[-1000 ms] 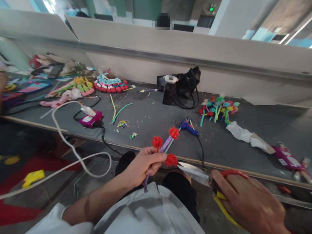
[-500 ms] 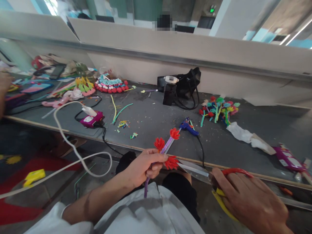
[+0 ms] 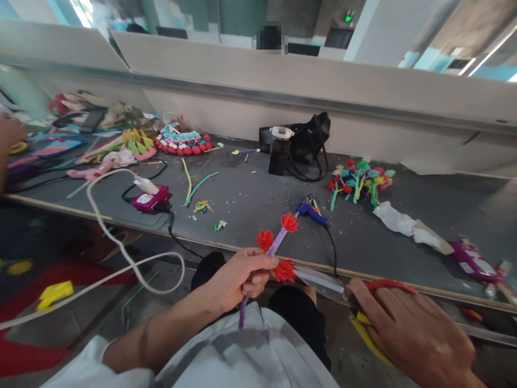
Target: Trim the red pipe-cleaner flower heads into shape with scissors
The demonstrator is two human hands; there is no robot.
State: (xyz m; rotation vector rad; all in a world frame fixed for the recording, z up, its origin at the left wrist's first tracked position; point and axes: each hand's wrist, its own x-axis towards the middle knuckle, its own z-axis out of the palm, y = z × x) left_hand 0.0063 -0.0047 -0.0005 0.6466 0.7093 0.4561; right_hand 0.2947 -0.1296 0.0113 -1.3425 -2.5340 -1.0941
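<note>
The left hand (image 3: 238, 280) has a closed grip on a purple pipe-cleaner stem (image 3: 278, 240) with three red tufts, held just short of the grey table (image 3: 258, 199). The right hand (image 3: 412, 334) clasps red-and-yellow-handled scissors (image 3: 323, 280), blade tips at the lowest tuft; trimming looks unfinished.

The left grip (image 3: 238, 280) is curled shut, thumb pressed across the fingertips, its bare forearm (image 3: 161, 334) reaching up from the lower left. The right grip (image 3: 412, 334) sits knuckles up at the lower right, fingers closed and pointing left toward the other.
</note>
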